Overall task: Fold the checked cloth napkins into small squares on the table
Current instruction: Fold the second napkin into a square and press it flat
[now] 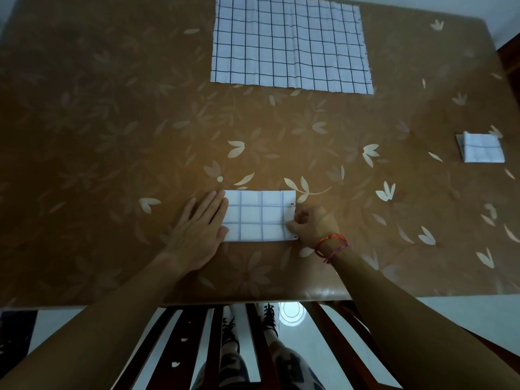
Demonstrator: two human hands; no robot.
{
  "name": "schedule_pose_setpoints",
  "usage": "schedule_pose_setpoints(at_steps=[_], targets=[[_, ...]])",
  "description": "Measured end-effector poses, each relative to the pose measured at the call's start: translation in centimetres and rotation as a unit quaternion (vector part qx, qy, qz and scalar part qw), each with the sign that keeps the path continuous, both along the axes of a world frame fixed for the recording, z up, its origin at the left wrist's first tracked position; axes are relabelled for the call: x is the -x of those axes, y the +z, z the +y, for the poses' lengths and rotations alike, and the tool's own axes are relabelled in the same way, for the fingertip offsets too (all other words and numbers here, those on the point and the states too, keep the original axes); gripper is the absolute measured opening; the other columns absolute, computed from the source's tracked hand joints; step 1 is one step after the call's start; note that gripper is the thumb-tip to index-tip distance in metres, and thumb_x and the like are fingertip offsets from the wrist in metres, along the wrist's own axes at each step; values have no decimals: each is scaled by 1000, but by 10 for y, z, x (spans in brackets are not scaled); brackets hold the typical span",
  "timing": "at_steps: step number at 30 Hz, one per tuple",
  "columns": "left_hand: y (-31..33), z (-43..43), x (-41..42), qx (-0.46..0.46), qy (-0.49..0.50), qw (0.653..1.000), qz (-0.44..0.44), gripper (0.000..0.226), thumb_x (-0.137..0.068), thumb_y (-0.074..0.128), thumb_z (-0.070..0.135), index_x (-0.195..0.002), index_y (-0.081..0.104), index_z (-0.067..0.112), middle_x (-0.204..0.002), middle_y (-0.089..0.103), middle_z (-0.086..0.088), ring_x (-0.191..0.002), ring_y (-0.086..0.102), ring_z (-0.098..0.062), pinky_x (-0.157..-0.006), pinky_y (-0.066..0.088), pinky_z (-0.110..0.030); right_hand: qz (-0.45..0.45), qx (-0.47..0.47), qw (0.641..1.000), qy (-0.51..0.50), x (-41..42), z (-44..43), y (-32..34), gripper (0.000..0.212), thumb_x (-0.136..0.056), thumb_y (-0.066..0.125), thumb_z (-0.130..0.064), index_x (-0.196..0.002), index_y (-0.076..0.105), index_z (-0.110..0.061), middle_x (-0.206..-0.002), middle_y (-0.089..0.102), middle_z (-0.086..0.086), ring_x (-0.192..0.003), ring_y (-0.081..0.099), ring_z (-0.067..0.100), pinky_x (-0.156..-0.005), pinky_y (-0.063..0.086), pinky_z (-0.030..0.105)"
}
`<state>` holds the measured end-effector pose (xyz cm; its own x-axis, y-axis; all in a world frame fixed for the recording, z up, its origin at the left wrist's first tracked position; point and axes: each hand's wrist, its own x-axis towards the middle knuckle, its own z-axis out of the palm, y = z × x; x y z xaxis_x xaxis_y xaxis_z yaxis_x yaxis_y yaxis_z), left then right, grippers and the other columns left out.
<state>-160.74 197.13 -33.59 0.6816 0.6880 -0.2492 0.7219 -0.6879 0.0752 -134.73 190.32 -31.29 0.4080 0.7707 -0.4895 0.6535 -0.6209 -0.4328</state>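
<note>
Edge marks on the folded napkin (259, 218) were unreadable. It was pressed flat by the left hand (197, 229), pinched by the right hand (312, 225), on a leaf-patterned table (112, 136).

Floral table (112, 136), open napkin (291, 43), folded napkin (257, 216), small square (481, 149)

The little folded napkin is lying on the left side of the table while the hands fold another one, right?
Not quite: the head view shows the little folded napkin lying on the right side of the table, while the left hand presses and the right hand pinches the half-folded napkin.
</note>
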Motion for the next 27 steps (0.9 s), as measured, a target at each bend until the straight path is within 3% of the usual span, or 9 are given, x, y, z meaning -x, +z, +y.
schedule_pose_setpoints(at_steps=[7, 10, 13, 16, 20, 24, 27], targets=[[-2, 6, -3, 11, -10, 1000, 5, 66, -97, 9, 45, -152, 22, 10, -160, 16, -7, -148, 11, -21, -117, 17, -52, -6, -3, 1000, -6, 1, 0, 1, 28, -78, 73, -27, -62, 49, -24, -76, 61, -1, -76, 60, 20, -62, 45, 29], [-5, 7, -2, 10, -11, 1000, 7, 66, -97, 8, 46, -153, 17, 12, -161, 11, -6, -149, 6, -20, -118, 13, -51, -31, -26, 999, -30, 6, -2, 6, 24, -75, 72, -32, -81, 52, -20, -84, 63, 0, -78, 62, 22, -65, 51, 33], [-5, 7, -1, 10, -15, 1000, 5, 65, -97, 9, 46, -153, 14, 13, -162, 7, -6, -149, 4, -20, -118, 12, -50, -120, -117, 986, 12, 24, -8, 10, 37, -79, 65, -39, -106, 54, -18, -104, 55, 4, -86, 57, 22, -66, 52, 37], [-5, 7, -1, 12, -17, 1000, 7, 64, -97, 10, 45, -153, 12, 12, -161, 5, -7, -149, 3, -20, -119, 11, -49, -157, -202, 955, 152, 61, -14, 7, 51, -83, 57, -39, -126, 53, -11, -122, 52, 15, -107, 54, 31, -88, 52, 43], [-7, 8, -1, 14, -15, 1000, 7, 66, -100, -1, 44, -152, 18, 9, -161, 8, -8, -148, 8, -20, -117, 10, -47, -169, -174, 903, 355, 114, -28, -16, 71, -93, 30, -48, -146, 30, -1, -153, 28, 20, -143, 25, 32, -114, 29, 45], [-8, 6, -2, 12, -19, 1000, 0, 67, -94, -16, 48, -149, -5, 12, -159, -9, -5, -148, -7, -19, -120, 2, -46, -182, -123, 906, 361, 125, -37, -33, 82, -93, 27, -60, -148, 20, 1, -157, 15, 18, -146, 13, 29, -118, 15, 44], [-6, 6, -3, 9, -20, 1000, 10, 69, -94, -12, 49, -151, -2, 10, -161, -6, -7, -148, -6, -20, -120, 3, -47, -199, -112, 901, 368, 122, -39, -30, 83, -93, 30, -61, -147, 23, 2, -156, 16, 19, -146, 14, 30, -117, 16, 44]])
